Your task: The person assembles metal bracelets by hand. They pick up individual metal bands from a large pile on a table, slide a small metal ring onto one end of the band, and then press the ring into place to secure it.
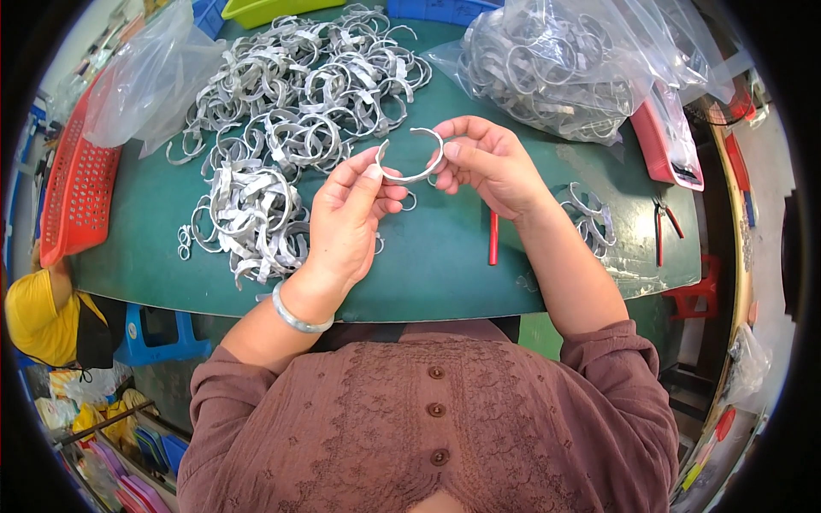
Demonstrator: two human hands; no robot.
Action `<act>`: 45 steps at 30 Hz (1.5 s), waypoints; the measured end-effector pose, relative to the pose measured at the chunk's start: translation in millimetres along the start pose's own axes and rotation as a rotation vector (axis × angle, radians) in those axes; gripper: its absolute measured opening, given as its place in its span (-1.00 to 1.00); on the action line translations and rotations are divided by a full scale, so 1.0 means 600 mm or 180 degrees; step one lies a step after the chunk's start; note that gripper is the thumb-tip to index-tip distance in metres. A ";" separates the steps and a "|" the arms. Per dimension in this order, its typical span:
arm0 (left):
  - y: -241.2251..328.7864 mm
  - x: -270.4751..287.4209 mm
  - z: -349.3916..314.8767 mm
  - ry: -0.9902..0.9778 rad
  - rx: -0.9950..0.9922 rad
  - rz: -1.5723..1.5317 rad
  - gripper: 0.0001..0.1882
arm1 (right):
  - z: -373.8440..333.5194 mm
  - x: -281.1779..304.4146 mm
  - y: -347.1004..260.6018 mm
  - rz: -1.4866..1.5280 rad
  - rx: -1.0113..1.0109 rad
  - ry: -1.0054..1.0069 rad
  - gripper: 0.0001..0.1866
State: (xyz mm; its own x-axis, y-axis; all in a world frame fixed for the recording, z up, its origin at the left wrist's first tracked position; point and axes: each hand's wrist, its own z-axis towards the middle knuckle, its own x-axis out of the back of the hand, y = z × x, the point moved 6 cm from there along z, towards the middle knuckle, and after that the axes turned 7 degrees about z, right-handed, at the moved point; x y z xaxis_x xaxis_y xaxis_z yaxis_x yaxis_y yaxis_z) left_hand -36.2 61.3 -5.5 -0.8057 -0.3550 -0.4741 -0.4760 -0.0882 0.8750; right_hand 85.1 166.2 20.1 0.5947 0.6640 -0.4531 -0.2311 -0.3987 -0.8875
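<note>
left hand point(346, 201) pinches the left side of a c-shaped metal band point(415, 180) between thumb and fingers; right hand point(487, 162) pinches its right side the same way. band is silver-grey, narrow, curved, its gap facing away from the body; it is held up over the middle of the tabletop point(445, 282). edges and room, left to right: red perforated basket point(81, 175) at the left edge, clear bag point(141, 85) over its far part, then a big pile of similar bands point(299, 94) at the far side and a nearer heap point(252, 214) just beside the left hand. green surface shows between that heap and the loose bands point(590, 218) at right, down to the curved near edge; red-handled pliers point(659, 231) lie near the right edge, below a pink tray point(663, 145). hard to make out: small ring pieces behind the left hand, partly covered; fingertips behind the band; a red rod point(493, 241) whose upper end goes under the right hand, kind unclear; bands in the clear sack point(547, 77), blurred by plastic and glare, the sack cut off at the top.
</note>
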 end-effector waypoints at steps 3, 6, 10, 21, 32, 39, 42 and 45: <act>-0.001 0.001 0.000 0.0027 0.0012 0.0017 -0.73 | 0.000 0.000 -0.002 -0.0015 0.0062 -0.0019 -0.77; -0.002 0.000 0.000 0.0017 0.0003 0.0015 -0.73 | 0.000 0.002 -0.003 0.0000 0.0141 -0.0051 -0.79; -0.005 0.003 0.002 -0.0034 -0.0080 -0.0013 -0.72 | -0.001 0.002 -0.006 -0.0005 0.0232 -0.0077 -0.80; 0.000 0.001 0.001 -0.0018 -0.0253 0.0159 -0.67 | -0.002 -0.001 -0.013 -0.0141 0.0411 -0.0090 -0.79; 0.002 0.000 0.000 -0.0044 -0.0314 0.0189 -0.66 | -0.001 0.003 -0.011 -0.0277 0.0459 0.0000 -0.77; 0.003 0.000 0.000 -0.0079 -0.0426 0.0251 -0.66 | -0.002 -0.001 -0.013 -0.0331 0.0396 -0.0034 -0.75; 0.006 0.000 -0.002 -0.0052 -0.0443 0.0258 -0.67 | -0.002 -0.001 -0.013 -0.0335 0.0403 -0.0061 -0.75; 0.005 0.001 -0.001 0.0030 -0.0391 0.0246 -0.68 | -0.002 0.000 -0.012 -0.0339 0.0404 -0.0063 -0.76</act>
State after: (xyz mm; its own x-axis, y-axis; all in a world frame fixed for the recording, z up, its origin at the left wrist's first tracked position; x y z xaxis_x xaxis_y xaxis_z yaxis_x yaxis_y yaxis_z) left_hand -37.9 60.4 -3.2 -0.8348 -0.3738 -0.4043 -0.3653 -0.1733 0.9146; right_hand 87.7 168.4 26.8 0.6060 0.7111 -0.3565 -0.2638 -0.2431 -0.9334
